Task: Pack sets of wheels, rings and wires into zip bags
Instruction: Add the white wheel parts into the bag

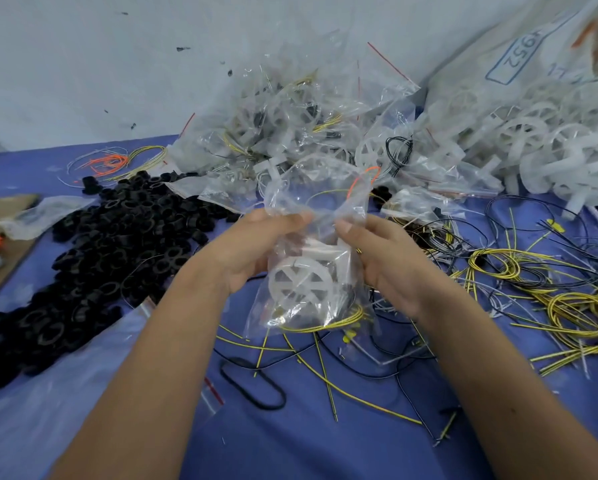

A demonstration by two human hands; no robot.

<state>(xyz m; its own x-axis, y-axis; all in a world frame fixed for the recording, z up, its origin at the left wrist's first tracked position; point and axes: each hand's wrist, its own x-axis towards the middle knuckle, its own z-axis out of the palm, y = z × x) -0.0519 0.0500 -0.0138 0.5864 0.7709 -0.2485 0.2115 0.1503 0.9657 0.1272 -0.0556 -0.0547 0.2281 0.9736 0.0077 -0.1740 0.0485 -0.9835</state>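
Above the blue table point(290, 445), both the left hand point(252, 247) and right hand point(384, 254) pinch the filled zip bag point(308, 265), light, slippery and limp, wheel point(299, 282) sagging inside, so I'd grip the zip strip

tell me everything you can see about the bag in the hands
The bag is clear, thin, crinkled plastic, held upright above the blue table. The left hand and right hand pinch it near the top. Inside are a white spoked wheel and yellow wire at the bottom.
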